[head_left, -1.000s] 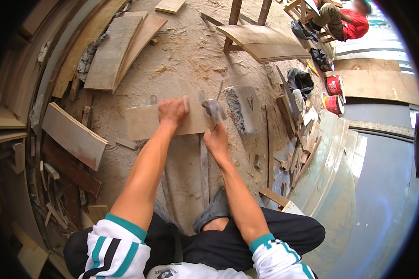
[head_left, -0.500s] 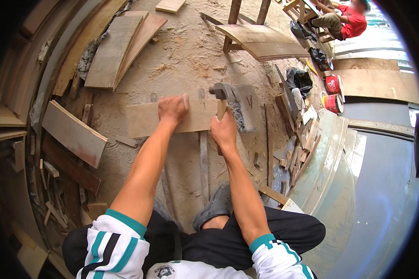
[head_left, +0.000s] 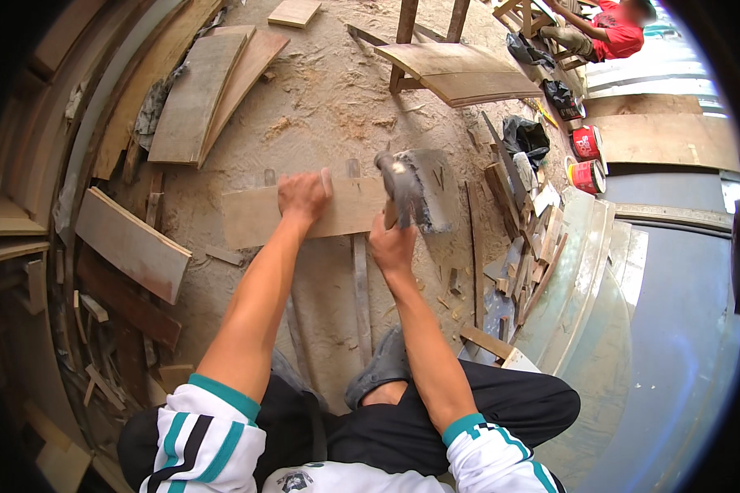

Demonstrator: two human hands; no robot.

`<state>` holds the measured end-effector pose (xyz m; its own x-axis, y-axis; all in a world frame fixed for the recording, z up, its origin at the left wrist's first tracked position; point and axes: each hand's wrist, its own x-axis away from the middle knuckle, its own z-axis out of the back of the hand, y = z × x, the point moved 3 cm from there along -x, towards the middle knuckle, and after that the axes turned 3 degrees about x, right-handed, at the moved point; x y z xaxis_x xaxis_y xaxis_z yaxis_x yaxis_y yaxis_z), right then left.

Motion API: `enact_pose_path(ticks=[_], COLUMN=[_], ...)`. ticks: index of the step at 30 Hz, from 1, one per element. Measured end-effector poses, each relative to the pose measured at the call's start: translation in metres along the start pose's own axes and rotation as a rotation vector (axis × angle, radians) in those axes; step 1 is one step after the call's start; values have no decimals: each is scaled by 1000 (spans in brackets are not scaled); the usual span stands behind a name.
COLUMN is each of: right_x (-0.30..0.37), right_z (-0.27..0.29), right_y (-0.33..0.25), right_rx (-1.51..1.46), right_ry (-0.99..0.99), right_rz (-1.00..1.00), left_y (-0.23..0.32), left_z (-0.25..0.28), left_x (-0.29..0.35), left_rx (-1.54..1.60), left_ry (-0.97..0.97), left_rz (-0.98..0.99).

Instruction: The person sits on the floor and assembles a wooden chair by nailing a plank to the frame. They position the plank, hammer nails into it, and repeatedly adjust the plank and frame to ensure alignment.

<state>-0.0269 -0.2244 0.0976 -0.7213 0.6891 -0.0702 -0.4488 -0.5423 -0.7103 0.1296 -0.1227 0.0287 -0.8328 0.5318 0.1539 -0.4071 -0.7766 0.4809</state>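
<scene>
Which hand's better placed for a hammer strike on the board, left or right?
Right, I'd say. The right hand already grips the hammer by its handle, with the head up by the board's right end. The left hand is on the board and has no hammer.

2 red tubs (head_left: 588, 177) at R, blk bag (head_left: 524, 140) nearby, person (head_left: 569, 39) w/ red shirt (head_left: 621, 38)
</scene>
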Motion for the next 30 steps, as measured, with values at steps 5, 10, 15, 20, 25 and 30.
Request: enact_pose_path(ticks=[5,10,15,20,25,30], right_x=[-4,-9,-11,-3,3,47], right_z=[6,35,43,24,30,64], right_y=[0,-7,-26,-12,37,109], right_rx=[74,54,-38,-43,81,168], right_ry=[-180,-37,13,61,28,-124], right_rz=[-218,-163,-197,-148,-236,-341], left_y=[2,3,1,3,2,3], left_z=[-1,1,1,-1,2,8], left_x=[1,4,3,0,1,8], left_rx=[-7,20,-18,-29,-7,-41], left_ry=[-4,12,28,45,44,39], left_rz=[16,-9,-13,-12,-41,-194])
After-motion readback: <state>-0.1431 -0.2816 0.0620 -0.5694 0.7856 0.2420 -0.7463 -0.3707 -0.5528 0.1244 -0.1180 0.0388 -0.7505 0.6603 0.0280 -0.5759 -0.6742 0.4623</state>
